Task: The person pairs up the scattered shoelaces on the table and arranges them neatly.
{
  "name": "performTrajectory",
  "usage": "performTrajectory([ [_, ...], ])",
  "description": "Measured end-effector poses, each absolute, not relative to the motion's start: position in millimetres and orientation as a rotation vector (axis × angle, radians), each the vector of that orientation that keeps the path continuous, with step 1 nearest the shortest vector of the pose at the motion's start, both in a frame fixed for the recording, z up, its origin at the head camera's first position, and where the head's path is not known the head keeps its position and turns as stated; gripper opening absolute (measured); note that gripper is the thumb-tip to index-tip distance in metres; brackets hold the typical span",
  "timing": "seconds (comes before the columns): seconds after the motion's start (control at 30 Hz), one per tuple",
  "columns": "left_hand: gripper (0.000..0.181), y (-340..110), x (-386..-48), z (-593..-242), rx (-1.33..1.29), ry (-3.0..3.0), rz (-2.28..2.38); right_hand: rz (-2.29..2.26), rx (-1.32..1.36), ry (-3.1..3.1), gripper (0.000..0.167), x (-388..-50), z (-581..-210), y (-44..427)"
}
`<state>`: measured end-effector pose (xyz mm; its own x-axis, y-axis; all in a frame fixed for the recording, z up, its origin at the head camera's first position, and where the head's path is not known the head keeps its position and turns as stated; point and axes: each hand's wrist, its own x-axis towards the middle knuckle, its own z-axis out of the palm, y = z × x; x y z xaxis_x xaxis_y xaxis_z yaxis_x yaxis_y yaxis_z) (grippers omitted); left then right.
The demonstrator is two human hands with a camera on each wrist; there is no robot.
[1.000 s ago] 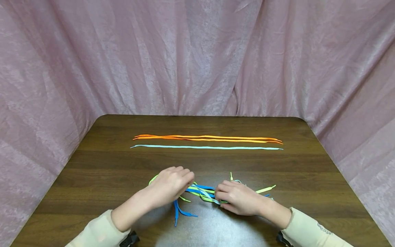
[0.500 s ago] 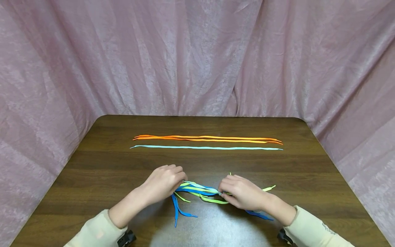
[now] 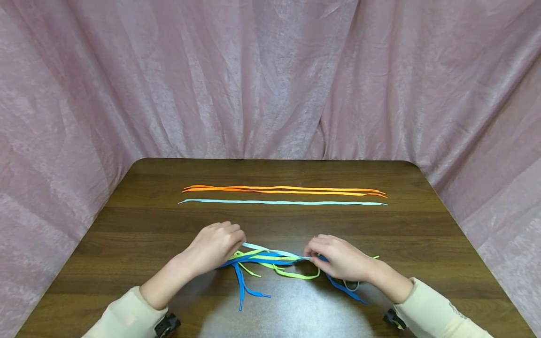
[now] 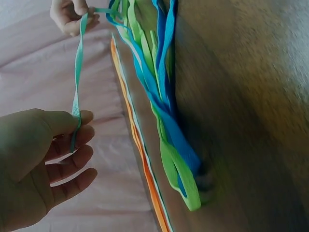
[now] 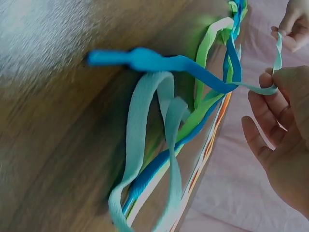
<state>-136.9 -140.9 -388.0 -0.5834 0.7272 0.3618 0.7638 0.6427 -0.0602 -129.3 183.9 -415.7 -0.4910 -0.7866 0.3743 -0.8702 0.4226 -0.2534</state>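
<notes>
Between both hands runs a pale aqua lace (image 3: 270,250), lifted above a tangle of blue and lime laces. My left hand (image 3: 216,248) pinches one end of it between thumb and index finger, plain in the left wrist view, where the lace (image 4: 78,72) goes up to the other hand. Thumb and fingers of my right hand (image 3: 336,257) pinch the same lace further right. In the right wrist view, an aqua loop (image 5: 137,125) hangs beside a blue lace (image 5: 193,70) and lime laces on the table. Blue ends (image 3: 242,284) point toward the front.
Further back on the brown table (image 3: 139,225) lie orange laces (image 3: 279,189), stretched out sideways. In front of them a single aqua lace (image 3: 283,202) lies straight, roughly parallel. Pink curtains (image 3: 270,80) hang behind the table and at its sides.
My left hand has moved left and slightly back, my right hand slightly right. The aqua lace between them is drawn out straighter, and a blue end now shows in front of the right hand.
</notes>
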Motion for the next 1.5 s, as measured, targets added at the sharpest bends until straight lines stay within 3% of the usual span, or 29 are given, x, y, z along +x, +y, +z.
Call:
performTrajectory([
  [0.3,0.01,-163.8,-140.6,-386.6,-1.092,-2.585,-0.172,0.595,1.414,-2.501,0.008,-133.0,-413.5,202.4],
  [0.6,0.009,-189.9,-147.7,-391.8,-0.932,-2.679,-0.223,0.662,1.326,-2.486,0.02,-138.0,-407.3,223.4],
  [1.5,0.008,-262.4,-162.2,-408.6,-0.617,-2.852,-0.27,0.675,1.056,-2.655,0.023,-138.2,-403.6,277.9],
])
